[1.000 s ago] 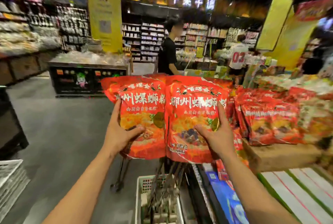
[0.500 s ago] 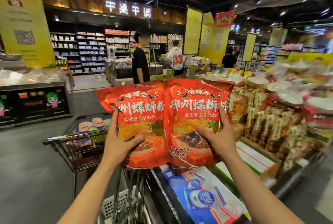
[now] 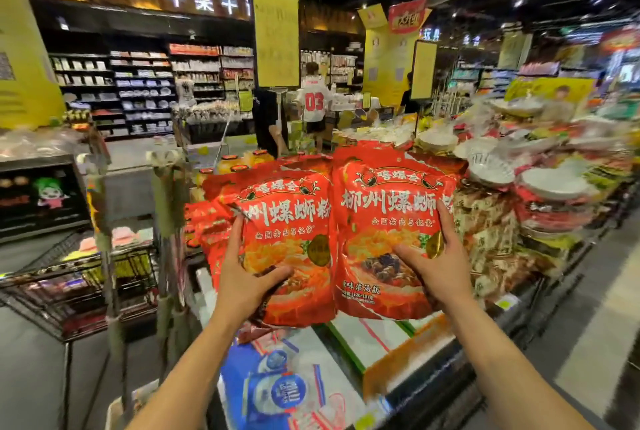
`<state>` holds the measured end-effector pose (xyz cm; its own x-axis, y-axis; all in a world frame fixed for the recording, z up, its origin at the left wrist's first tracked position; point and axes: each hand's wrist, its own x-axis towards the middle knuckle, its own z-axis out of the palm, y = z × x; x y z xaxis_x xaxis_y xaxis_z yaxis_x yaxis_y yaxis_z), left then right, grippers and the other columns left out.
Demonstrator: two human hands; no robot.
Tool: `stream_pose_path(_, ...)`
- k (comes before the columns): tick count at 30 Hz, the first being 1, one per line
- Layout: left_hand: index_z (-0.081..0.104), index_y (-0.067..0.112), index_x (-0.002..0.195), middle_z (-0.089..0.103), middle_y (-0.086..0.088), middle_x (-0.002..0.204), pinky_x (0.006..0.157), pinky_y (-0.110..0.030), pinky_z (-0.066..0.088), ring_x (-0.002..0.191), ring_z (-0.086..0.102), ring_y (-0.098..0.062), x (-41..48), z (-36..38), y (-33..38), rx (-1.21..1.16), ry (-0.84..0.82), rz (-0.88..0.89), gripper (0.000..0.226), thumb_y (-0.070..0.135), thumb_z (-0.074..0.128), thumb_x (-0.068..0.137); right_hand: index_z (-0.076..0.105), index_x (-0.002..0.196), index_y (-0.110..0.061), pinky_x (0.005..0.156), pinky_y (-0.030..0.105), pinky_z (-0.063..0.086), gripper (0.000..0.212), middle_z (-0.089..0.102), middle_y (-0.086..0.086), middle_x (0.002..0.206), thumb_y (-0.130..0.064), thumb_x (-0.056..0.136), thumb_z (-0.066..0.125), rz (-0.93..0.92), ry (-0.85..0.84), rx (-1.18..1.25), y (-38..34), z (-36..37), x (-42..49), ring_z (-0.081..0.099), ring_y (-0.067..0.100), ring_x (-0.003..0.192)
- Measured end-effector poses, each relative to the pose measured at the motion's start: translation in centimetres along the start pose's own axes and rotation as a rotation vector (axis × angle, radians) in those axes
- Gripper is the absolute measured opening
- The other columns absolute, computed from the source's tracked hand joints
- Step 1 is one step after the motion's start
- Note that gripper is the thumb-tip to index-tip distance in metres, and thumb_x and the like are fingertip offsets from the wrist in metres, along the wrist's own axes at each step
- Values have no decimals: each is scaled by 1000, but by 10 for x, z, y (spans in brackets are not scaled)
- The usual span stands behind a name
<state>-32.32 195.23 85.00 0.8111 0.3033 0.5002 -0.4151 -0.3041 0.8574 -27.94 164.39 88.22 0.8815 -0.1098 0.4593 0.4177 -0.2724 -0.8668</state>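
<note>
- Left hand (image 3: pixel 242 277): grips the left red packet (image 3: pixel 294 221) near its lower left corner, with the thumb across the printed front and the fingers behind the edge.
- Right hand (image 3: pixel 440 267): grips the right red packet (image 3: pixel 391 208) at its right edge, with the thumb on the front and the fingers wrapped round the side.
- Both packets are upright and side by side, with their inner edges touching. They are held in the air to the right of the shopping cart (image 3: pixel 86 273), higher than its rim.
- Further red packets (image 3: pixel 207 221) of the same print show behind the left packet, on the side facing the cart. I cannot tell whether the left hand also holds them.
- The cart is a wire basket on a frame. It holds pink and yellow packs, too blurred to identify further.
- White plastic basket (image 3: pixel 117 409): it sits below and just right of the cart, at the bottom edge of the view. Its contents cannot be made out.
- Desk (image 3: pixel 374 339): it stands right of the cart, beneath the held packets, with a white top striped green and red. Blue-and-white packs (image 3: pixel 277 391) lie on its near end.
- Brown bagged goods (image 3: pixel 485 221): they are stacked on the desk, farther right of the cart than the packets. Wrapped white bowls (image 3: pixel 554 183) lie above and beyond them.
- Orange-lidded jars (image 3: pixel 239 163): they stand beyond the cart's right side, behind the packets.
- Person in a white "03" shirt (image 3: pixel 313 100): they stand well beyond the cart, with their back turned.
</note>
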Motion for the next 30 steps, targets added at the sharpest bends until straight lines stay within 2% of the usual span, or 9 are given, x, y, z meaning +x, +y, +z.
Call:
stream_pose_path(2, 22, 44, 153, 43, 18, 148, 105, -24, 42, 129, 52, -2, 3, 38, 1, -11, 1, -15, 121, 22, 93, 58, 29, 148, -45, 113, 38, 36, 98, 41, -5, 153, -22, 73, 87, -6, 1, 8, 17, -29, 22, 43, 14, 135)
stream_pose_path(7, 23, 40, 154, 36, 35, 140, 96, -3, 40, 122, 49, 15, 14, 106, -2, -10, 14, -61, 119, 13, 92, 60, 32, 151, -38, 102, 24, 37, 97, 46, -12, 141, -15, 73, 86, 19, -41, 37, 55, -71, 73, 47, 8, 126)
stream_pose_path(12, 22, 30, 157, 25, 42, 132, 83, 11, 28, 103, 29, 44, 41, 141, -16, 48, 68, -89, 114, 8, 90, 68, 29, 148, -45, 102, 27, 36, 97, 42, -9, 143, -20, 74, 86, 38, -90, 56, 90, -68, 117, 44, 10, 127)
stream_pose_path(17, 21, 35, 156, 25, 37, 143, 93, 5, 28, 115, 29, 36, 84, 158, -47, 100, 109, -92, 115, 16, 91, 67, 29, 146, -51, 107, 34, 39, 98, 43, -13, 141, -26, 71, 88, 52, -138, 47, 123, -43, 166, 46, 11, 126)
stream_pose_path(20, 23, 33, 158, 27, 27, 149, 95, 4, 28, 127, 31, 17, 111, 168, -64, 109, 131, -87, 116, 14, 92, 67, 29, 148, -45, 107, 36, 41, 99, 45, -12, 138, -21, 72, 88, 57, -144, 61, 138, -28, 195, 48, 12, 124)
stream_pose_path(22, 23, 33, 157, 26, 33, 145, 93, 7, 28, 129, 31, 15, 130, 174, -73, 117, 143, -68, 116, 13, 92, 66, 29, 151, -40, 107, 38, 42, 101, 46, -11, 137, -21, 71, 88, 64, -138, 45, 146, -20, 215, 49, 12, 123)
stream_pose_path(25, 21, 44, 153, 26, 34, 147, 103, -5, 29, 129, 32, 19, 154, 177, -85, 106, 148, -62, 114, 18, 92, 67, 28, 152, -44, 109, 43, 42, 104, 46, -12, 139, -30, 68, 89, 72, -158, 25, 157, -6, 245, 50, 15, 126)
stream_pose_path(28, 20, 50, 150, 28, 25, 155, 108, -18, 33, 134, 35, 9, 175, 179, -93, 95, 157, -89, 114, 21, 92, 67, 27, 154, -36, 111, 39, 37, 103, 41, -13, 140, -23, 71, 88, 53, -178, 54, 163, 7, 269, 44, 12, 128)
stream_pose_path(30, 21, 46, 154, 28, 26, 155, 106, -13, 32, 133, 34, 13, 184, 182, -102, 96, 162, -96, 115, 20, 91, 67, 27, 155, -33, 106, 31, 36, 101, 42, -14, 136, -20, 73, 86, 41, -191, 63, 168, 15, 282, 43, 10, 125)
